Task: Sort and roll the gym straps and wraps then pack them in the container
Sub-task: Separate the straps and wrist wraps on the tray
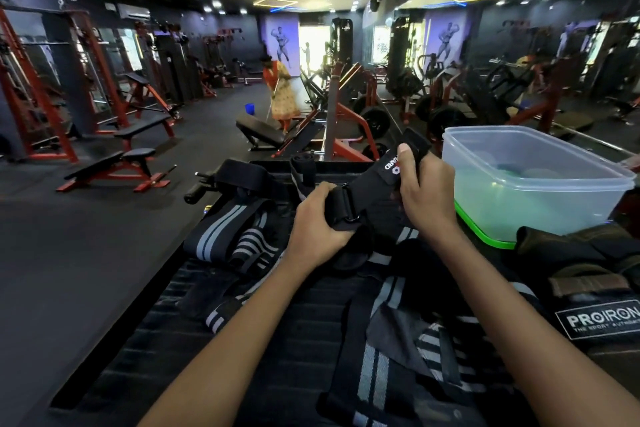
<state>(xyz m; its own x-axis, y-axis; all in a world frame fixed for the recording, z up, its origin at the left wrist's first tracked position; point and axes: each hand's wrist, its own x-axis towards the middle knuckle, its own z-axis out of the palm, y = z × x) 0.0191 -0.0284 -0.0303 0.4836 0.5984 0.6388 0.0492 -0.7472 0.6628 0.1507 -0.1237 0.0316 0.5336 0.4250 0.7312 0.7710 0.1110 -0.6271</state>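
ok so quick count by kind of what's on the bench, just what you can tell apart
clear container: 1
green lid under it: 1
black buckled strap, gripped by left hand and right hand: 1
rolled wrap: 1
PROIRON-labelled piece: 1
grey-striped wraps: tangled, cannot count
total: 5 countable, plus the striped pile

"pro iron" in white letters being shown on label (pixel 598 320) of black pad at lower right; smaller line beneath it being left unread, too blurred. white lettering on black strap (pixel 391 166), upside down, only partly being made out.
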